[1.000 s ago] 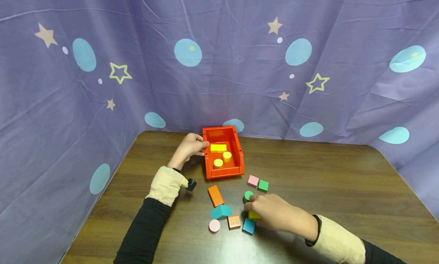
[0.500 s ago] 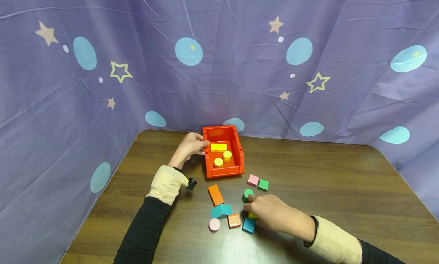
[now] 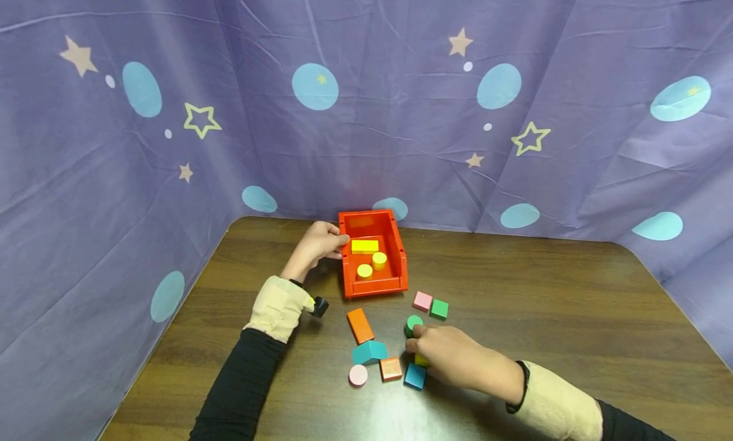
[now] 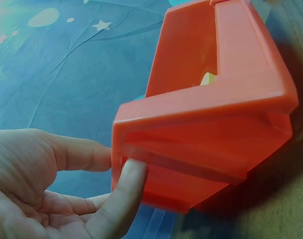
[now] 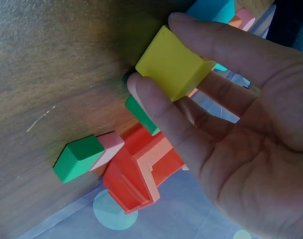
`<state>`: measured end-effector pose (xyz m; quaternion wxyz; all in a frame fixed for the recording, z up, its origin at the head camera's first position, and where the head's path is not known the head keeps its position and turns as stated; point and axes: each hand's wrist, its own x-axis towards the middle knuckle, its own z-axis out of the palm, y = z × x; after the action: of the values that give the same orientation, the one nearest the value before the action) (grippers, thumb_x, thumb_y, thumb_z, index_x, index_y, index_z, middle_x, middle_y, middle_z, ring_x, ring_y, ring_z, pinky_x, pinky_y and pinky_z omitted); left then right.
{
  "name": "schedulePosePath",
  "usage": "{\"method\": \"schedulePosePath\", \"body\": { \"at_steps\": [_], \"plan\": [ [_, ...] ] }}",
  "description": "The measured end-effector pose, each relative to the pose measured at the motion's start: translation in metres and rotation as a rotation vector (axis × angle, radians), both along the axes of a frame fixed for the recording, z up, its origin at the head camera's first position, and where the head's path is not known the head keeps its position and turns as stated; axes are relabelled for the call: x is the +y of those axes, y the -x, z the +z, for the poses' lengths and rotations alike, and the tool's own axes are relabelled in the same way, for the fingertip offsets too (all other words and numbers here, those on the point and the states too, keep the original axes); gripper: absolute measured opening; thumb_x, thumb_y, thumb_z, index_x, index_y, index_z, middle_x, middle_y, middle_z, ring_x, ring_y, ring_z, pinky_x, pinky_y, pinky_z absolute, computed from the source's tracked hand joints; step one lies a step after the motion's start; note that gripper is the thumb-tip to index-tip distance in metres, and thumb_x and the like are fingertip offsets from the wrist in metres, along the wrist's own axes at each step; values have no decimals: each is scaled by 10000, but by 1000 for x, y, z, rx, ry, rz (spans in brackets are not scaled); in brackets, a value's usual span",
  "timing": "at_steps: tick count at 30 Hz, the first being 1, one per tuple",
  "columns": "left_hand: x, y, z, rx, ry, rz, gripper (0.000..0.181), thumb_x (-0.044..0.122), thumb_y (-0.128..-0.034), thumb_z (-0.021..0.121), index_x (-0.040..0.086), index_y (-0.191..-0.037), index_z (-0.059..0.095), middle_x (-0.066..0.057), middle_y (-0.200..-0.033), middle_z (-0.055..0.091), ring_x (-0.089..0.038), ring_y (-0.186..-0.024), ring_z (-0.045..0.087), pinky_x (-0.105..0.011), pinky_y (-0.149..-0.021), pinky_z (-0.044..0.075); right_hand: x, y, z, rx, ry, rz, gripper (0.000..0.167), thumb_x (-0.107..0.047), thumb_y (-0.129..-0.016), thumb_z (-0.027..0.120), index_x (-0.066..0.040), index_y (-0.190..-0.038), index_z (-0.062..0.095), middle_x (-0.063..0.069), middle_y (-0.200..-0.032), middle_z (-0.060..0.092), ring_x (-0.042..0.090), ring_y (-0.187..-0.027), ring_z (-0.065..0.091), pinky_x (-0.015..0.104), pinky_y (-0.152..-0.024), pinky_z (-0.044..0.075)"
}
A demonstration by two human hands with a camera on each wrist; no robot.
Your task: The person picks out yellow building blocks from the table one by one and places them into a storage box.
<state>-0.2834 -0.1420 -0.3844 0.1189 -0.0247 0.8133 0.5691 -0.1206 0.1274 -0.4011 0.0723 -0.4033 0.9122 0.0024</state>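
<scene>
At the back of the table my left hand (image 3: 318,244) holds the left wall of a red storage bin (image 3: 403,282). In the left wrist view, thumb and fingers pinch the bin's edge. Inside the bin lie a yellow rectangular block (image 3: 364,247) and two yellow cylinders (image 3: 379,261). My right hand (image 3: 458,355) is low over the loose blocks at front centre. Its thumb and fingertips grip opposite sides of a yellow block (image 5: 171,62), seen plainly in the right wrist view and mostly covered by the hand in the head view. A green cylinder (image 3: 413,324) stands beside those fingertips.
Around the right hand lie a blue block (image 3: 415,377), an orange square block (image 3: 391,369), a pink disc (image 3: 358,375), a teal wedge (image 3: 369,352) and an orange rectangular block (image 3: 360,326). Pink (image 3: 422,301) and green (image 3: 439,309) blocks sit farther back. A patterned curtain (image 3: 366,142) borders the table.
The right hand has shifted very slightly left along with the yellow block. My left hand and the red bin stay in place.
</scene>
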Motion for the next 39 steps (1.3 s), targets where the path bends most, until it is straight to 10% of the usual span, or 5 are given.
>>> {"method": "schedulePosePath", "body": {
  "at_steps": [20, 39],
  "plan": [
    [1, 0, 0, -4, -11, 3, 249, 54, -978, 609, -112, -1147, 534, -66, -882, 539, -97, -622, 587, -209, -624, 634, 2, 5, 10, -39, 19, 37, 254, 45, -768, 778, -158, -922, 774, -16, -836, 627, 42, -686, 526, 205, -560, 528],
    [-2, 1, 0, -11, -11, -3, 326, 78, -980, 621, -129, -1213, 526, -92, -922, 558, -95, -638, 587, -213, -632, 637, 8, 24, 74, -3, 104, 66, 242, -9, -755, 867, -145, -920, 755, -6, -918, 681, 96, -770, 631, 220, -656, 578]
  ]
}}
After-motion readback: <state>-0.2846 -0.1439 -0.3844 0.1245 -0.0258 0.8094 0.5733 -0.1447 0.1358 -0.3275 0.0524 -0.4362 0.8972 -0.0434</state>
